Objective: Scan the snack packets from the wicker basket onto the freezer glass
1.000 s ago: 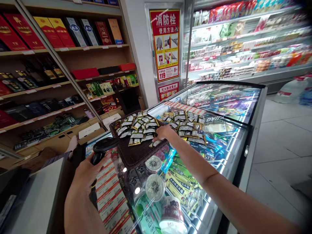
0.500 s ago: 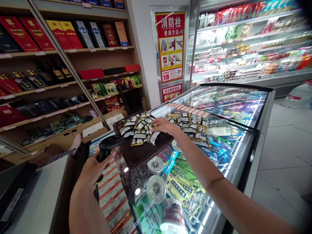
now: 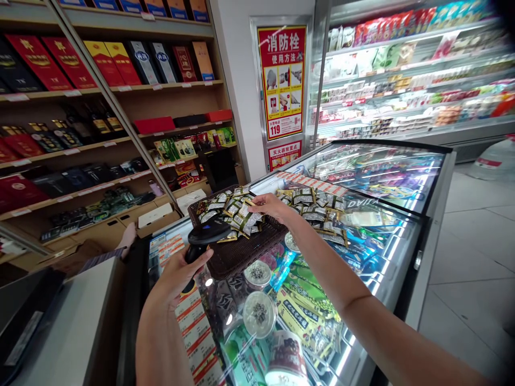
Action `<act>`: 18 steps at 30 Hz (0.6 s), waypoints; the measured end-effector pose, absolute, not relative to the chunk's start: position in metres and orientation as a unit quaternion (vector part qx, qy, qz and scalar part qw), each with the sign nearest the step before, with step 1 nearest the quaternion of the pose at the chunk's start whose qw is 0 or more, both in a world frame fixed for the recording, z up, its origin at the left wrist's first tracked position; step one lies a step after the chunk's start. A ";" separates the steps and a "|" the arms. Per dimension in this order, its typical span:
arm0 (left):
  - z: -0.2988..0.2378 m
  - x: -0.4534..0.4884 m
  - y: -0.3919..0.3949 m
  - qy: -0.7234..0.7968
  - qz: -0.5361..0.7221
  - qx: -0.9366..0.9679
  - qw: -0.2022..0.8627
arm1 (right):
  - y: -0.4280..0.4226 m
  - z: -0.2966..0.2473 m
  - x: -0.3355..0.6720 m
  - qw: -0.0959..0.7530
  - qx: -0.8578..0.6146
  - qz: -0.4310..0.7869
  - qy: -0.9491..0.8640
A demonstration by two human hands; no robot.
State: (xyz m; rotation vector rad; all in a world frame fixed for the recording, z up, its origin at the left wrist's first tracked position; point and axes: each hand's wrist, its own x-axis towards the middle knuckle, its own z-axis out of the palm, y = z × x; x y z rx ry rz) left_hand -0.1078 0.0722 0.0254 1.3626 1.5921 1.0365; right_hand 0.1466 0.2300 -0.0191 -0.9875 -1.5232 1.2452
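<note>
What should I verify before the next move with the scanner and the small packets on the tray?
1. Left hand grips the barcode scanner by its handle: ok.
2. Scanner head is close to the packets, at the near edge of the woven tray: ok.
3. Right hand touches the packets from above: ok.
4. One single packet is pinched, not several: cannot tell.
5. A barcode faces the scanner: cannot tell.
6. Tray lies flat on the freezer's glass lid: ok.
</note>
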 end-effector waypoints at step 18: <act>0.022 -0.157 0.068 0.697 0.446 0.449 0.337 | 0.258 -0.033 0.244 0.416 -0.804 0.034 -0.424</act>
